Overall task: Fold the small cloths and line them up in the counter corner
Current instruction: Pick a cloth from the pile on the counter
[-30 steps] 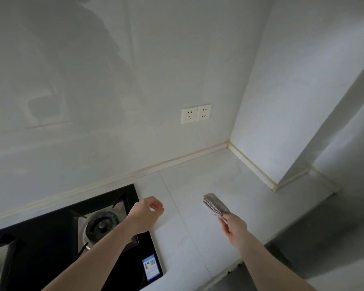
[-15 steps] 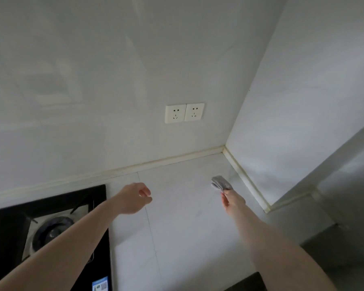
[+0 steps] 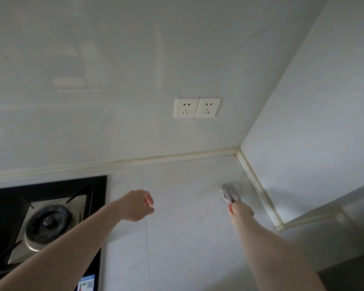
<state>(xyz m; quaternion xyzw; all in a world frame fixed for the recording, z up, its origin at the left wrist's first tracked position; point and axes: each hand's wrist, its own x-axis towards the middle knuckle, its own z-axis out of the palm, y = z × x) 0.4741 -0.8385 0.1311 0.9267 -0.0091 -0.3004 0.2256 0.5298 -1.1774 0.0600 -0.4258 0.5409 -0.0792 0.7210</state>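
Observation:
A small grey folded cloth (image 3: 229, 193) is held out over the white counter (image 3: 187, 206), close to the corner where the two walls meet. My right hand (image 3: 241, 211) pinches its near end, arm stretched forward. Whether the cloth touches the counter I cannot tell. My left hand (image 3: 139, 204) hovers above the counter near the tile seam, its fingers loosely curled and holding nothing. No other cloth is in view.
A black gas hob (image 3: 40, 219) with a round burner fills the left. Two white wall sockets (image 3: 197, 107) sit above the counter. A cream sealing strip (image 3: 259, 187) runs along the right wall, which steps out into a ledge at the right.
My right hand has carried the folded cloth forward and right, toward the corner. The view has shifted toward the corner, and my left hand has stayed hovering and empty.

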